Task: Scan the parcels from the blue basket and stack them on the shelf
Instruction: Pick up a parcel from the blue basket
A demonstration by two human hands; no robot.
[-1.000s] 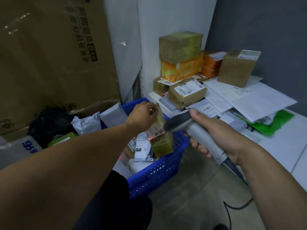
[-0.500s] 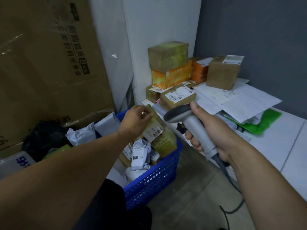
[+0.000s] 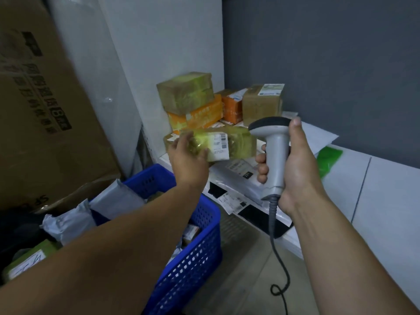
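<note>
My left hand (image 3: 186, 153) holds a small brown parcel (image 3: 236, 145) wrapped in yellow-green tape, label up, over the left end of the white shelf (image 3: 386, 192), just in front of the stacked boxes (image 3: 188, 94). The parcel is motion-blurred. My right hand (image 3: 293, 164) grips a grey barcode scanner (image 3: 273, 142) upright, right of the parcel, its cable hanging down. The blue basket (image 3: 195, 253) sits on the floor below my left forearm, with grey bags and small parcels inside.
On the shelf stand brown and orange boxes (image 3: 261, 105), flat white mailers (image 3: 241, 178) and a green bag (image 3: 329, 158). A large cardboard carton (image 3: 45, 114) leans at the left. More parcels (image 3: 25, 260) lie left of the basket. Grey wall behind.
My left hand has lifted the taped parcel out of the basket and carried it up and right over the shelf. My right hand has tipped the scanner upright.
</note>
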